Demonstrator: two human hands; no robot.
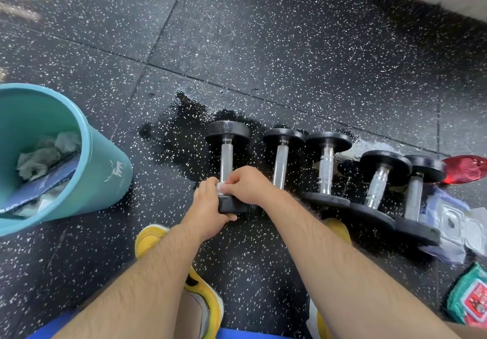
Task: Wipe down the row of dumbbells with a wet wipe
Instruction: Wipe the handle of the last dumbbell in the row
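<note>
Speckled black rubber floor (pixel 263 35), wet around the weights. At left a teal bin (pixel 105 170) sits within reach, probably for spent wipes; crumpled ones lie inside. It shows a white deer logo, with lettering too small to read. Five dumbbells (pixel 326 164) lie side by side. The left hand (pixel 210 209) curls round the near head of the leftmost dumbbell (pixel 227 154), seemingly steadying it. The right hand (pixel 247 186) pinches a wipe (pixel 220 188) against its handle. The print on a pack (pixel 453 220) at right is unreadable.

Left forearm (pixel 158 267) and right forearm (pixel 332 249) bare and hairy; left shoe (pixel 149 237) bright yellow with grey-white lining and a dark mark on its side; right shoe (pixel 340 229) yellow too, with a white edge; blue shorts (pixel 237 334) at the bottom edge.
</note>
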